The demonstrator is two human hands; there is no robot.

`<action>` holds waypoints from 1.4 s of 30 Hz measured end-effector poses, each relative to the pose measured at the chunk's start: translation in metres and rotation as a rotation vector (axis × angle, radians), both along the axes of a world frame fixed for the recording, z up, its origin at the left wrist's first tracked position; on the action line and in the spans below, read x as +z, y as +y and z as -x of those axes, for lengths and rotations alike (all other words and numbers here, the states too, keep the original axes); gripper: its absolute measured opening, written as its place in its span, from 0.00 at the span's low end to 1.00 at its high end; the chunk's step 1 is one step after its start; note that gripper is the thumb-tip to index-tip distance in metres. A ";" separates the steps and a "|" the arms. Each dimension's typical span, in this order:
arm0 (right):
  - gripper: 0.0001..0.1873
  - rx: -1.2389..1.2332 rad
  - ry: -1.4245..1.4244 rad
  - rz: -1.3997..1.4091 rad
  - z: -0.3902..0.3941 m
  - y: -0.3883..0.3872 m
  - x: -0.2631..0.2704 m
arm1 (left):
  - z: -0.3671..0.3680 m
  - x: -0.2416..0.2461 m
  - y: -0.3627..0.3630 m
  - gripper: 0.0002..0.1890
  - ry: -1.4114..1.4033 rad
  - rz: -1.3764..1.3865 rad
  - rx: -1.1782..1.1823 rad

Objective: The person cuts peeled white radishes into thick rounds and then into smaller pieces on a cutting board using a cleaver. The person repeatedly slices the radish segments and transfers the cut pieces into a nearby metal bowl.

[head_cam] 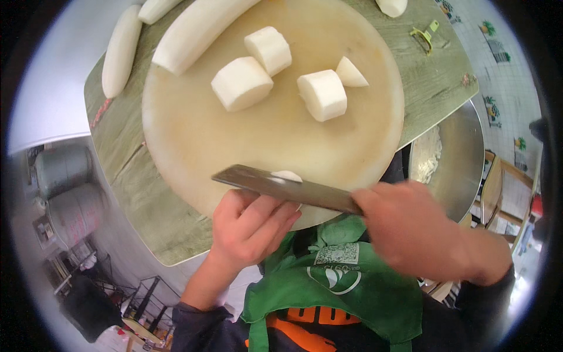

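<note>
A cleaver-like kitchen knife point(257, 182) is gripped by its handle in my right hand point(404, 224), which looks blurred. Its blade lies across the near part of a round cutting board point(193, 132). Against the far side of the blade shows a thin white slice point(288, 176). My left hand point(250, 231) curls its fingers close behind the blade, on a piece of peeled white radish that is mostly hidden. Farther up the board sit three thick radish chunks point(323, 96) and a small pointed end piece point(351, 73). A long peeled radish point(204, 33) rests at the upper left.
The board lies on a green-grey table point(127, 149). Another peeled radish point(121, 53) is at its left edge, and a yellow-green peeler point(425, 37) at the upper right. Right of the table, lower down, is a metal basin point(462, 167) holding white cut pieces point(429, 165).
</note>
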State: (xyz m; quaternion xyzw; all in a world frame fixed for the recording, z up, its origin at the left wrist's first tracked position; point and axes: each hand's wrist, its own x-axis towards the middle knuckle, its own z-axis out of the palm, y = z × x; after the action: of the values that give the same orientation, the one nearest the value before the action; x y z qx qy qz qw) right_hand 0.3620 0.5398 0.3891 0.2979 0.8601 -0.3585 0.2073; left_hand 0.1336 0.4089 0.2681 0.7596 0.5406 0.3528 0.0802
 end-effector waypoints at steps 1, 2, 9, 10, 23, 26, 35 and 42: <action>0.11 -0.010 0.050 -0.001 0.005 0.002 -0.006 | 0.000 -0.003 -0.002 0.15 0.004 0.012 0.001; 0.15 -0.018 0.069 0.010 0.008 0.004 -0.010 | 0.002 -0.006 -0.003 0.15 -0.026 0.012 -0.012; 0.14 -0.040 0.083 -0.230 -0.014 -0.024 0.035 | 0.004 -0.024 -0.023 0.14 -0.748 0.526 0.130; 0.13 -0.005 0.020 -0.226 -0.015 -0.025 0.041 | 0.013 -0.024 -0.020 0.15 -0.461 0.300 0.013; 0.17 -0.025 0.097 -0.132 -0.005 -0.026 0.023 | 0.027 -0.046 -0.072 0.28 -1.005 1.038 -0.126; 0.27 -0.058 0.007 -0.076 -0.002 -0.026 0.034 | 0.032 -0.050 -0.073 0.25 -0.577 0.706 -0.263; 0.10 -0.021 0.228 -0.111 0.013 -0.024 -0.013 | 0.022 -0.044 -0.060 0.22 -0.159 0.209 -0.146; 0.12 -0.036 0.086 -0.117 0.002 -0.034 0.023 | 0.027 -0.064 -0.083 0.27 -0.159 0.303 -0.270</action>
State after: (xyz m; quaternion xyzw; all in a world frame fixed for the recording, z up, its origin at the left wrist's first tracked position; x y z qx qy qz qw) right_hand 0.3599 0.5055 0.4120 0.3091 0.8822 -0.3238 0.1459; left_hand 0.1067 0.3256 0.2037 0.7741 0.4729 0.3124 0.2821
